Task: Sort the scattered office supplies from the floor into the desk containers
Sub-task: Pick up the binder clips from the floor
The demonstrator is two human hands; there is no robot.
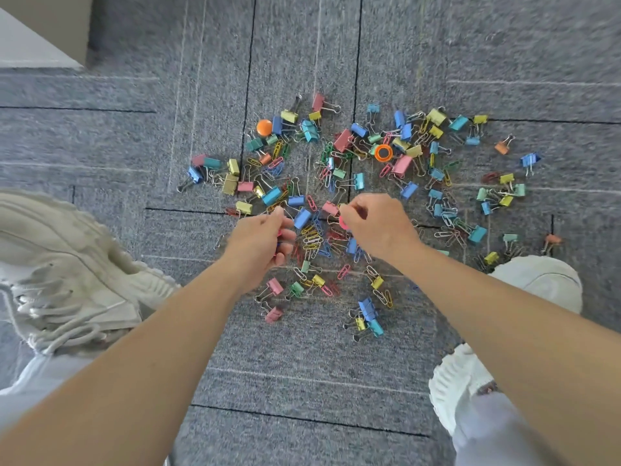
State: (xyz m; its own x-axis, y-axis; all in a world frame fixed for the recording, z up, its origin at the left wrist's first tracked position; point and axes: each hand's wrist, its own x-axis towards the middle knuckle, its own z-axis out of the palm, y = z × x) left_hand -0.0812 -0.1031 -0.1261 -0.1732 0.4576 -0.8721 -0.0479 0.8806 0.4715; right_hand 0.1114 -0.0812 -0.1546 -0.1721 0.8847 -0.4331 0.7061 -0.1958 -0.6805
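One pink disc [343,223] half hidden by right hand [378,227]; left hand [260,238] contents unclear

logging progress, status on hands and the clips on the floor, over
Left hand grips small coloured bits. Right hand pinches a pink round piece. Clip pile spread over carpet. Nothing blocking the hands.

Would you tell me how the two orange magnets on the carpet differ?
The left round orange magnet shows a plain orange face; the right round orange magnet shows a dark centre inside an orange ring. The left lies at the outer edge, the right amid coloured binder clips. Both lie untouched.
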